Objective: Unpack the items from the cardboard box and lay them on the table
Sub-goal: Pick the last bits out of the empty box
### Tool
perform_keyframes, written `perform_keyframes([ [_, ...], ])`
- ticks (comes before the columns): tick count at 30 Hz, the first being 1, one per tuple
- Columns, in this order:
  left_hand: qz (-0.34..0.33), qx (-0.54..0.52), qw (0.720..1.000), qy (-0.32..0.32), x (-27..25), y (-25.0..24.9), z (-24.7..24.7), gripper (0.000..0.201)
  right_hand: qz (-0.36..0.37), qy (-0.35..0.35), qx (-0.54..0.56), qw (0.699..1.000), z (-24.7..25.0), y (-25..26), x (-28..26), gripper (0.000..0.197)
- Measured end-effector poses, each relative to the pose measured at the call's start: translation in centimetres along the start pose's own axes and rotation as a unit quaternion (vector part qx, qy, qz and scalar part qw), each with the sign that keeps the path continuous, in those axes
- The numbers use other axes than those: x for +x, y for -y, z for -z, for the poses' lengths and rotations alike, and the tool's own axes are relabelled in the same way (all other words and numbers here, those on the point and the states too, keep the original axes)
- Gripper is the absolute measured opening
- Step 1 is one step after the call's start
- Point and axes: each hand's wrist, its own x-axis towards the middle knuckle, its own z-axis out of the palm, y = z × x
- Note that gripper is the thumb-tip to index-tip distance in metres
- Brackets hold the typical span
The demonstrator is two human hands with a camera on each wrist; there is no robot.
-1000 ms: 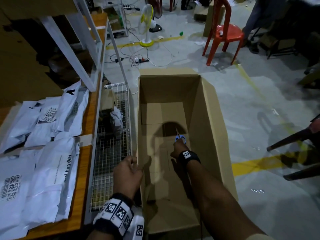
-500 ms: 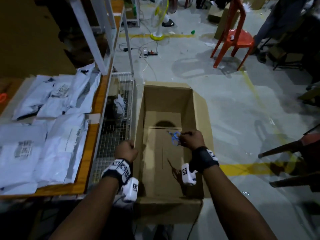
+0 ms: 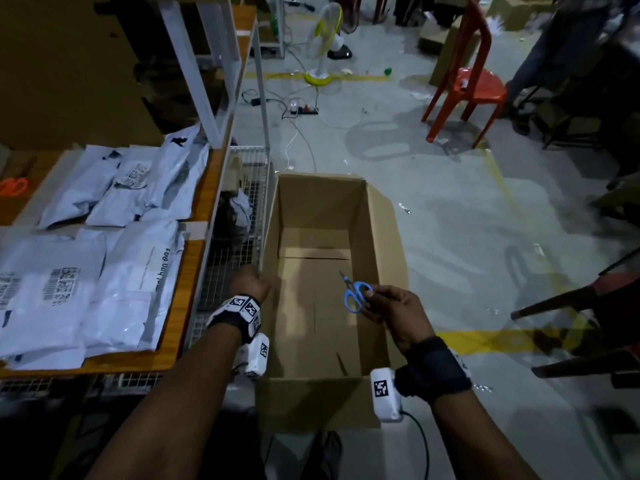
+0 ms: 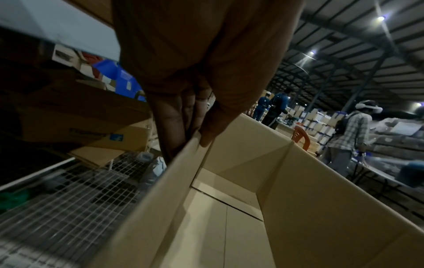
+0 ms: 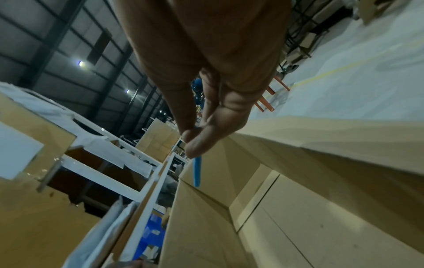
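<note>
An open cardboard box (image 3: 384,244) stands on the floor beside the table, and its inside shows bare cardboard. My right hand (image 3: 391,311) pinches small blue-handled scissors (image 3: 355,295) over the box opening, blades pointing away from me. In the right wrist view thumb and finger press together on the blue handle (image 5: 197,172). My left hand (image 3: 250,284) grips the box's left wall; in the left wrist view its fingers (image 4: 181,116) curl over the outside of the cardboard edge (image 4: 183,157) with the thumb inside. Several white mailer bags (image 3: 104,258) lie on the wooden table (image 3: 173,351).
A wire-mesh shelf (image 3: 228,271) sits between table and box. White rack posts (image 3: 194,71) rise from the table. Orange scissors (image 3: 12,187) lie at the table's far left. Red chair (image 3: 464,81), fan (image 3: 322,39) and cables stand on the floor beyond; dark chair legs (image 3: 571,303) at right.
My right hand has lifted the blue scissors from the box bottom up to the level of the box opening. My left hand has stayed gripping the left wall.
</note>
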Motion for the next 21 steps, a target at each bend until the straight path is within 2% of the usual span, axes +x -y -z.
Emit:
perform_keyframes([
  [7, -0.005, 0.082, 0.996, 0.020, -0.5, -0.1, 1.1, 0.028, 0.007, 0.030, 0.014, 0.999, -1.0, 0.4, -2.1, 0.014],
  [12, -0.015, 0.065, 0.997, 0.035, -2.1, 0.3, 2.1, 0.023, -0.013, 0.043, 0.036, 0.998, -2.3, 0.5, -3.2, 0.014],
  [15, -0.025, -0.026, 0.999, 0.028, -2.9, 0.8, 3.6, 0.026, -0.015, 0.044, 0.041, 0.998, -4.3, 0.5, -3.9, 0.011],
  [17, -0.062, -0.108, 0.992, 0.029, -3.9, 0.8, 5.1, 0.018, -0.004, 0.049, 0.057, 0.997, -6.3, 0.7, -4.8, 0.015],
  [19, -0.109, -0.193, 0.973, 0.060, -5.4, 0.7, 7.6, 0.008, 0.007, 0.058, 0.079, 0.995, -9.2, 1.1, -6.0, 0.031],
  [20, -0.133, -0.225, 0.962, 0.079, -6.1, 0.7, 9.3, 0.009, 0.014, 0.062, 0.087, 0.994, -10.7, 1.4, -6.8, 0.035],
  [21, -0.160, -0.246, 0.951, 0.096, -6.7, 0.9, 11.5, 0.008, 0.024, 0.064, 0.091, 0.994, -12.5, 1.7, -7.5, 0.029],
])
